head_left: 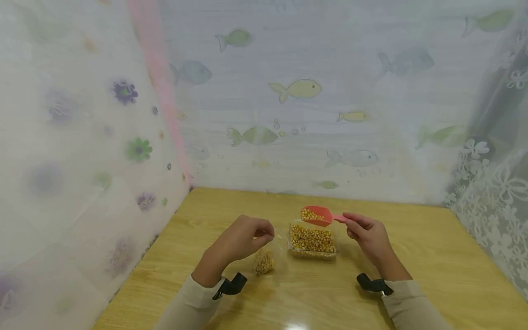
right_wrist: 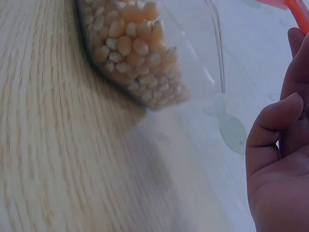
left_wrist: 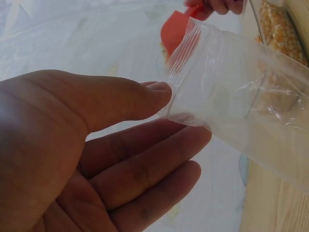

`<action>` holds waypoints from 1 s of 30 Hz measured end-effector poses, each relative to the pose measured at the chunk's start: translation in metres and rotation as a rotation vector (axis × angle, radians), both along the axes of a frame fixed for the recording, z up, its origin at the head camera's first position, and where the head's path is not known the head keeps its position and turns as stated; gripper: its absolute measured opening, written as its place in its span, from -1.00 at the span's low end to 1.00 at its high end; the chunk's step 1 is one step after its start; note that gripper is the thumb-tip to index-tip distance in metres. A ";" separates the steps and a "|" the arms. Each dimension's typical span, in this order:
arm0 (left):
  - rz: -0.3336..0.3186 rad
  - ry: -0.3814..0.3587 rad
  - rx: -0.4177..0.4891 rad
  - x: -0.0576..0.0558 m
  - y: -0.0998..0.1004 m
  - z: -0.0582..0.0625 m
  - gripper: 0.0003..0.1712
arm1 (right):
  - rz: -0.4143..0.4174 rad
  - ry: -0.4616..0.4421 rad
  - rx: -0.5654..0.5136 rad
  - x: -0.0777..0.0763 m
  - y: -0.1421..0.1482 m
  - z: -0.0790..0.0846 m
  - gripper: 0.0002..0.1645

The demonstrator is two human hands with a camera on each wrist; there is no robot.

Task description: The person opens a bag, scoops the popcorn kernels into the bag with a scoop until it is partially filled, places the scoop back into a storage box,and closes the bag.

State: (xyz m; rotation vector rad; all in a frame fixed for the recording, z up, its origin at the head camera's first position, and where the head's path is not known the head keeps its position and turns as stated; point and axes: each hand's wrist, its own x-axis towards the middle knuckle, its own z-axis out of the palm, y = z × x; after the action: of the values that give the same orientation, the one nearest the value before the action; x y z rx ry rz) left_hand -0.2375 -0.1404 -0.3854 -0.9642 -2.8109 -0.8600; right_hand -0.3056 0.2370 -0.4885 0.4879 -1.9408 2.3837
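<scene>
My right hand point(head_left: 369, 236) grips the handle of a red scoop point(head_left: 323, 217) loaded with yellow corn kernels point(head_left: 310, 214). The scoop hangs above the back of a clear plastic box point(head_left: 314, 255), which holds many more kernels. With thumb and forefinger, my left hand point(head_left: 243, 236) pinches the top edge of a clear zip bag point(left_wrist: 231, 82) by its ridged seal. Kernels lie in the bottom of that bag point(head_left: 264, 262), left of the box. In the left wrist view the scoop's red bowl point(left_wrist: 176, 34) shows just behind the bag's mouth.
All of this is on a light wooden table point(head_left: 313, 298). Behind it hangs a pale curtain point(head_left: 297, 119) printed with fish, and a flowered sheet point(head_left: 82, 151) closes the left side. Lacy white fabric point(head_left: 495, 192) hangs at the right. A black wrist mount point(head_left: 232, 285) sits by the left cuff.
</scene>
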 end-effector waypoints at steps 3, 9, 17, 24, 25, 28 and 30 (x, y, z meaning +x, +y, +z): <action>-0.003 -0.009 -0.002 0.000 0.000 -0.002 -0.90 | 0.049 0.023 -0.068 0.002 -0.002 0.000 -0.63; -0.002 -0.012 0.004 0.002 0.000 0.000 -0.90 | 0.115 0.072 -0.090 0.005 -0.008 0.004 -0.67; 0.001 -0.004 0.000 0.001 0.000 0.000 -0.90 | 0.045 0.073 0.110 0.007 -0.016 0.011 -0.63; -0.003 0.002 0.003 -0.001 0.000 0.000 -0.90 | 0.040 0.140 0.267 0.008 -0.023 0.016 -0.57; -0.002 0.001 0.004 -0.001 0.000 0.001 -0.90 | 0.041 0.145 0.283 0.009 -0.023 0.017 -0.57; -0.001 -0.003 0.003 -0.001 0.000 0.001 -0.90 | 0.056 0.154 0.308 0.010 -0.026 0.018 -0.59; -0.003 -0.005 0.002 -0.002 -0.001 0.000 -0.90 | 0.068 0.161 0.324 0.011 -0.028 0.019 -0.60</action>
State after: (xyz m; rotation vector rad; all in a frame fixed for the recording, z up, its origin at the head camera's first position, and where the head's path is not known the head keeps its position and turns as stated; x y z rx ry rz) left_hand -0.2392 -0.1411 -0.3853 -0.9670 -2.8126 -0.8666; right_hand -0.2942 0.2094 -0.4691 0.7439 -2.2740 1.9955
